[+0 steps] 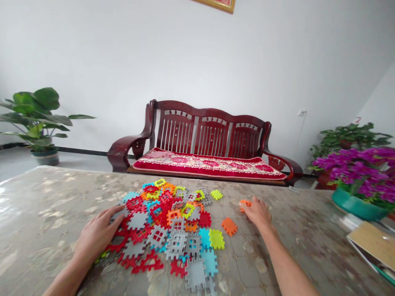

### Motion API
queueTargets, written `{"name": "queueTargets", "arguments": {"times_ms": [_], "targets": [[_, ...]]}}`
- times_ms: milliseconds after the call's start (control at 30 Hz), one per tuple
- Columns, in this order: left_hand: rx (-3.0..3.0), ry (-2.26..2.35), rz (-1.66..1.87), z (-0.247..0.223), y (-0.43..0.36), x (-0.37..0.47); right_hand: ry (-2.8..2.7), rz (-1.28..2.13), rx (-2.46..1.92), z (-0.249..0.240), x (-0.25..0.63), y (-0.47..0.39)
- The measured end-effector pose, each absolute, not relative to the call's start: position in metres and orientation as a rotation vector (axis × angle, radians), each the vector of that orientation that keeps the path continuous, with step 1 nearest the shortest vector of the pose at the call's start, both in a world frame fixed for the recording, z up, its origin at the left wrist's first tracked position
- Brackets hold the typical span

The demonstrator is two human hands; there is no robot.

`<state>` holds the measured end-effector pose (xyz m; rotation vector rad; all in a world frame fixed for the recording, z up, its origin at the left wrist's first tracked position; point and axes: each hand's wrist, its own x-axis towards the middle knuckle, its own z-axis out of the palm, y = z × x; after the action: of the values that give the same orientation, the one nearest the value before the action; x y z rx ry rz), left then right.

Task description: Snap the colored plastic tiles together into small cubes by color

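A heap of flat interlocking plastic tiles [173,224] in red, grey, blue, orange and lime lies on the marble-patterned table [46,213]. My left hand [97,234] rests palm down on the heap's left edge, fingers spread over grey and red tiles. My right hand [257,213] reaches out to the right of the heap, its fingertips touching an orange tile [246,203]. Whether it grips that tile I cannot tell. Another orange tile [229,226] lies alone between the heap and my right hand. A lime tile [216,194] sits apart at the back.
A teal pot of purple flowers [359,181] stands on the table's right side, with a cardboard box [373,244] in front of it. Beyond the table are a red wooden sofa [203,144], a green plant [38,119] at left and another plant [345,137] at right.
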<state>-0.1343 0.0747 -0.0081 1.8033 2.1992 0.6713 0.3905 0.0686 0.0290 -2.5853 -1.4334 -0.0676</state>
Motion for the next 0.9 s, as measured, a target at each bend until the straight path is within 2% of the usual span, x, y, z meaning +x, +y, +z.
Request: {"name": "queueTargets", "arguments": {"times_ms": [167, 500, 767, 900], "targets": [[1.814, 2.192, 0.664, -0.007, 0.074, -0.134, -1.427, 0.029, -2.587, 0.021, 0.387, 0.073], [1.847, 2.19, 0.737, -0.006, 0.072, -0.133, -1.785, -0.063, -2.368, 0.004, 0.416, 0.078], [1.877, 2.218, 0.766, -0.004, 0.069, -0.131, -1.737, -0.357, -2.249, 0.014, 0.389, 0.062], [1.887, 2.198, 0.759, -0.004, 0.068, -0.13, -1.941, -0.09, -1.931, 0.018, 0.341, 0.059]]}}
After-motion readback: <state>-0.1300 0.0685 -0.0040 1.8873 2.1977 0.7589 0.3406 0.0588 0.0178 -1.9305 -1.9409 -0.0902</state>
